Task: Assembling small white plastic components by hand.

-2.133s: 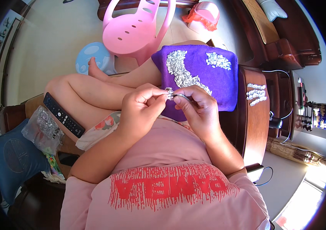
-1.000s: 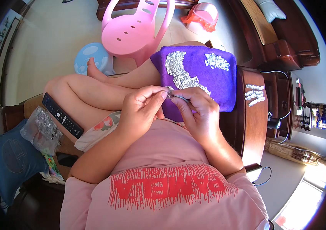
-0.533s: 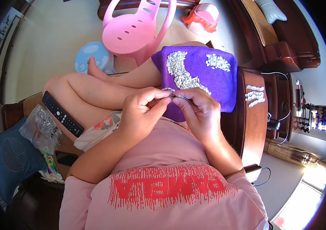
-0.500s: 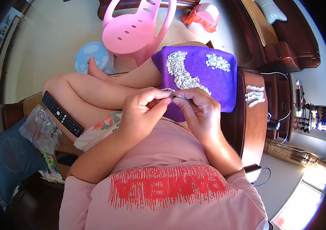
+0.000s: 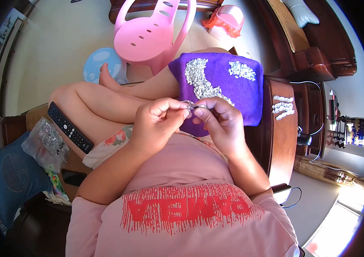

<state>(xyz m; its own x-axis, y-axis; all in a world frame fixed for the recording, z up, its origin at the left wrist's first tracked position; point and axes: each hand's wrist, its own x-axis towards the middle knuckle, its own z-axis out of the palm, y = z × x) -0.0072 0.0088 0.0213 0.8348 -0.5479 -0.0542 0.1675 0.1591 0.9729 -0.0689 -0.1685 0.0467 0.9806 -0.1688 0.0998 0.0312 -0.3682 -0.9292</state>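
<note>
Over my lap, my left hand pinches a tiny silvery piece between thumb and fingertips. Close against it, my right hand is also closed in a pinch, gripping what looks like a thin, dark-and-silver end beside that piece; the fingers partly hide it. Just beyond the hands, a purple cloth carries a long curved heap of small shiny silver pieces. A smaller patch of silver pieces lies at the cloth's far right.
Strips of silver pieces lie on the wooden armrest at right. A black remote control rests on my leg, next to a clear plastic bag of silver pieces. Farther off are a pink chair, a blue stool and a pink bin.
Both hands shift slightly at the fingertips; the right thumb and fingers have moved a little, and more of the silvery piece shows between the hands. The heaps look the same.
</note>
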